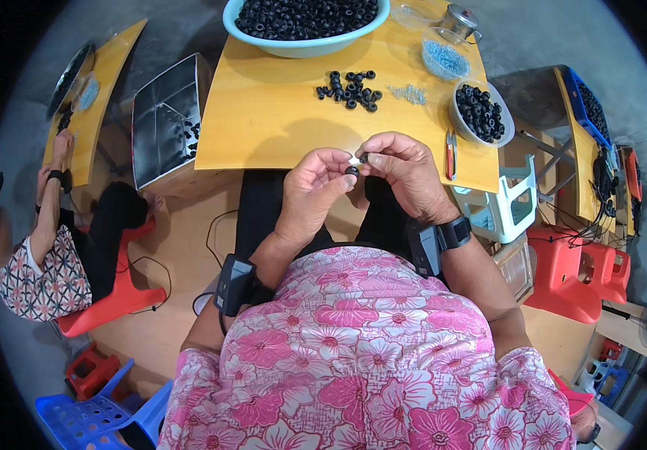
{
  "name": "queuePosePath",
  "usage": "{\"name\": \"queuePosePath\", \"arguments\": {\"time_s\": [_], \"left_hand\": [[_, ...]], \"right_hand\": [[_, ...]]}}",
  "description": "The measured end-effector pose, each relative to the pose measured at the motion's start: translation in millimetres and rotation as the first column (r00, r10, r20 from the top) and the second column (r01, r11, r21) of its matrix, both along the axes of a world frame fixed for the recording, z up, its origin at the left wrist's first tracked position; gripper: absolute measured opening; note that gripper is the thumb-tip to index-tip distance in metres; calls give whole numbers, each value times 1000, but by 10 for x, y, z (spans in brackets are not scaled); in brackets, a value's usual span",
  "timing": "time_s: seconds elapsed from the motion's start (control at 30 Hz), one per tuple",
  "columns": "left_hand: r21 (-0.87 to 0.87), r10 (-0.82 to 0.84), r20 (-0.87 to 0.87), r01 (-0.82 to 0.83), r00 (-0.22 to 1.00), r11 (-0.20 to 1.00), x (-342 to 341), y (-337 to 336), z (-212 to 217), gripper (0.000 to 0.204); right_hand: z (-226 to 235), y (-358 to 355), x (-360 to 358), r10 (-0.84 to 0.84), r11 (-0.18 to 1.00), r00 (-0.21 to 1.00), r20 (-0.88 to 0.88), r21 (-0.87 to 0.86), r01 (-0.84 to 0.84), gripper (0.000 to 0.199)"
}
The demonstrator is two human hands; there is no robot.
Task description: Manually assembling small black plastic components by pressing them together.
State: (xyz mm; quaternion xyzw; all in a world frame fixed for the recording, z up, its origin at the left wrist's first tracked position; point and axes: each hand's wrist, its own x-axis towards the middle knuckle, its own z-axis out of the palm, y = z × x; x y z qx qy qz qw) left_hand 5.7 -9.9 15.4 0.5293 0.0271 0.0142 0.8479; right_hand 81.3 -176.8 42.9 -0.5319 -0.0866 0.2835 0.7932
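My left hand [312, 191] is closed in a pinch on a small black ring-shaped part [352, 171] in front of the table's near edge. My right hand [407, 174] pinches another small black piece [363, 157], its fingertips almost touching those of the left. A tiny whitish bit [354, 160] shows between the two hands; its kind is too small to make out. On the yellow table [263, 112] lies a loose group of black ring-shaped parts [351, 90], with a little heap of small clear-bluish pieces [409, 94] to its right.
A light-blue basin [301, 49] of black parts stands at the far edge. At right are a tub of bluish pieces [445, 58], a bowl of black parts [481, 112], a metal cup [460, 21] and red-handled pliers [451, 155]. A black-lined box [166, 120] stands left; a co-worker [46, 262] sits beyond.
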Motion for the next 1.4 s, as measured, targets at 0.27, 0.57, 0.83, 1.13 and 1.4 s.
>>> {"name": "queuePosePath", "arguments": {"time_s": [0.27, 0.57, 0.83, 1.13, 1.4], "left_hand": [[-1, -27, 51, 27, 998, 1000, -40, -17, 62, 33], [18, -4, 69, 3, 998, 1000, -53, -13, 70, 33], [31, 6, 104, -9, 995, 999, -58, 1, 49, 33], [130, 37, 107, -51, 994, 990, -43, 8, 45, 33], [138, 16, 88, -28, 996, 990, -35, 32, 27, 33]], "right_hand": [[38, -30, -54, 37, 996, 991, 132, -91, -25, 13], [132, -10, -92, 66, 983, 981, 184, -179, -33, 14], [174, 16, -109, 98, 958, 952, 289, -287, -12, 12], [239, 36, -133, 146, 914, 889, 433, -403, 46, 11], [251, 40, -124, 173, 889, 827, 535, -446, 102, 12]]}}
